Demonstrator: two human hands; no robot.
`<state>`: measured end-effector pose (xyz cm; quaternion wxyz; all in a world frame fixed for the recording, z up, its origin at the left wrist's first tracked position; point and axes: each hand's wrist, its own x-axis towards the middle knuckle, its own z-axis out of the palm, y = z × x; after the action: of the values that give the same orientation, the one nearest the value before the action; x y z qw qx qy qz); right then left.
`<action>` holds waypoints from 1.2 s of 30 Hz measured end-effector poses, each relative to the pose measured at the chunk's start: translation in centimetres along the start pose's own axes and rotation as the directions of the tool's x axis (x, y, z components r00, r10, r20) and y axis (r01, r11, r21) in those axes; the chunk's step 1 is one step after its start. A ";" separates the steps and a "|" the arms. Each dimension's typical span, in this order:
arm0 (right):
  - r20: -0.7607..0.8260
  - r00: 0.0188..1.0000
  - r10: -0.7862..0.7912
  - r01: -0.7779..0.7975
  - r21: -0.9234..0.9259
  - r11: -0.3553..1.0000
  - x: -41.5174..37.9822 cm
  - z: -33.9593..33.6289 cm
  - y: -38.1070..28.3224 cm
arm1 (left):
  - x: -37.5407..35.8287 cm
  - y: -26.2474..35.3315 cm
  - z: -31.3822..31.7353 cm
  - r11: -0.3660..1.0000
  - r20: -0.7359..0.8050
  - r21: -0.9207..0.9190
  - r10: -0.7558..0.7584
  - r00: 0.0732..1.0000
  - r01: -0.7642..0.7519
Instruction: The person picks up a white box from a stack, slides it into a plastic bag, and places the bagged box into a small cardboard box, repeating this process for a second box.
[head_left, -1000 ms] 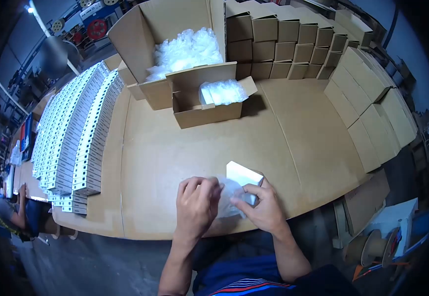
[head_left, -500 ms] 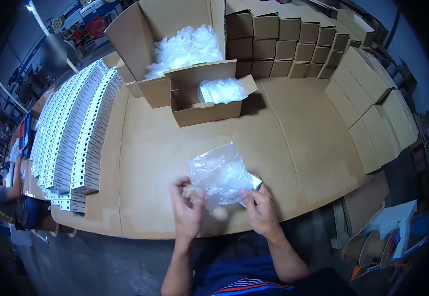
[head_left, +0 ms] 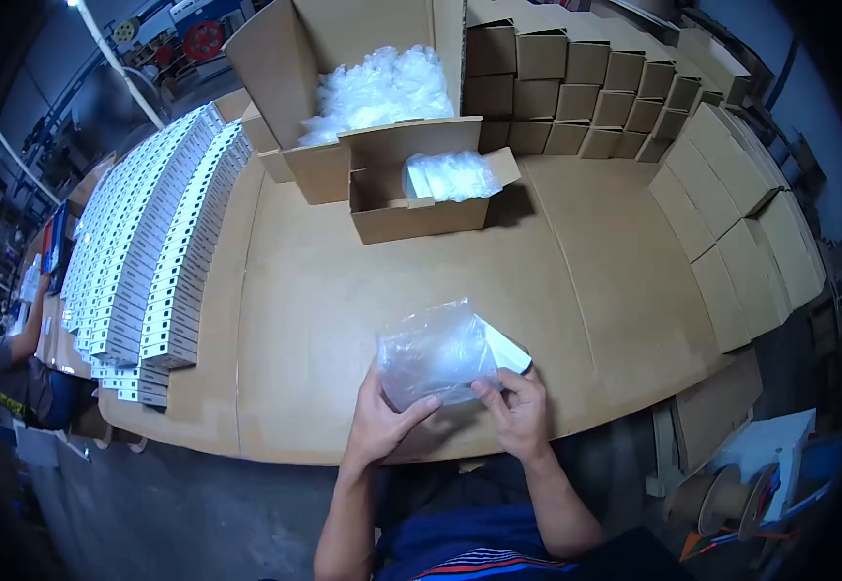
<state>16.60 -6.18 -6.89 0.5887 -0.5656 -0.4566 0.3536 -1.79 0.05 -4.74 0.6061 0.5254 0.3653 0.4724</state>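
A clear plastic bag is stretched between both hands over the front of the table. My left hand grips its lower left side, thumb on top and the other fingers hidden behind it. At the bag's right edge, my right hand pinches both the bag and a small white box. One end of that box sticks out past the plastic; the rest lies behind or inside it. Farther back, an open cardboard box contains plastic-wrapped white packs on its right side.
Behind the open box, a large carton holds a heap of clear plastic bags. Long stacks of small white boxes line the left. Brown cardboard boxes are stacked at the back, with more cartons at right. A person works far left.
My left hand has moved under the bag's lower left side and its thumb now presses on it. The bag sits slightly lower and flatter, and more of the white box shows at right.
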 end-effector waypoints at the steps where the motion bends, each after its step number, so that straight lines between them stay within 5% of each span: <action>1: 0.012 1.000 0.000 0.000 -0.021 1.000 -0.1 0.1 0.0 | 0.2 -0.1 -0.4 0.998 0.035 0.040 -0.056 0.998 0.055; 5: 0.054 0.963 -0.264 0.268 -0.074 0.961 0.2 0.3 0.0 | 0.1 -0.6 -0.3 0.990 0.046 0.100 -0.102 0.994 0.097; 8: 0.065 0.997 0.039 -0.052 0.198 0.979 0.5 -3.0 -0.7 | -0.6 -1.3 -0.7 0.973 0.041 0.230 0.020 0.999 -0.029; 10: -0.006 0.987 -0.158 0.157 -0.092 0.983 2.0 -4.9 -0.7 | -0.8 -1.2 -1.4 0.931 0.099 0.355 0.051 0.994 -0.084; 13: -0.158 0.900 -0.407 0.425 0.110 0.898 4.1 -4.8 -4.3 | -1.1 -0.6 -1.1 0.904 0.146 0.394 0.117 0.982 -0.166; 16: 0.047 0.815 -0.577 0.574 0.067 0.816 5.2 -5.5 -6.5 | -1.1 0.2 -0.8 0.885 0.203 0.420 0.125 0.971 -0.201; 18: 0.128 0.757 -0.641 0.607 0.227 0.762 6.2 -4.6 -7.9 | -1.2 0.3 -0.8 0.872 0.245 0.442 0.107 0.963 -0.210; 28: 0.567 0.625 -0.536 0.482 0.260 0.837 9.6 -3.1 -9.5 | -1.0 -0.3 -1.4 0.863 0.242 0.452 0.125 0.962 -0.226; 32: 0.543 0.696 -0.470 0.370 0.290 0.883 9.5 -3.0 -9.6 | -0.9 -0.2 -1.2 0.857 0.159 0.497 0.066 0.985 -0.138; 36: 0.580 0.713 -0.394 0.420 0.096 0.902 9.6 -2.7 -10.0 | -0.8 -0.4 -0.8 0.886 0.167 0.443 0.071 0.983 -0.139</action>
<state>21.35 0.77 4.44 0.4697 -0.3265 -0.7359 0.3624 -2.66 -0.49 -5.36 0.4655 0.7043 0.3910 0.3667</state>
